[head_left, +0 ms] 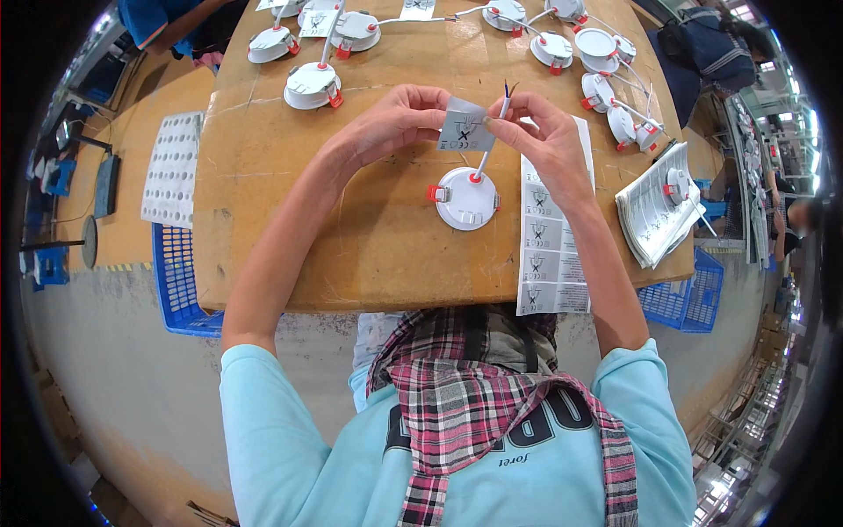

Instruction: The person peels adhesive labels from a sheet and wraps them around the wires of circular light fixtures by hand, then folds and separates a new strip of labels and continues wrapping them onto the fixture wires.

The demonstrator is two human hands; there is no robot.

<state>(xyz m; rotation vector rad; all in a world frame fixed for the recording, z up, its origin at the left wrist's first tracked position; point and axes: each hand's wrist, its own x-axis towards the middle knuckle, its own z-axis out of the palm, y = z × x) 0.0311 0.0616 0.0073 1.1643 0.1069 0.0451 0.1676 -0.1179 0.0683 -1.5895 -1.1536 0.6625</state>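
Observation:
A small printed label in silver-grey hangs between my two hands above the table. My left hand pinches its left edge, fingers closed. With thumb and forefinger, my right hand grips the white cable near its stripped end, the thumb touching the label's right side. That cable runs down to a round white downlight lying on the table just below, with red-tipped spring clips on its sides. Beside my right forearm lies a sheet of labels, partly covered by the arm and reaching over the table's front edge.
Several finished-looking downlights with cables lie along the far side of the brown table. A stack of printed sheets sits at the right edge. Blue plastic crates stand below at both sides. A perforated white panel is at left.

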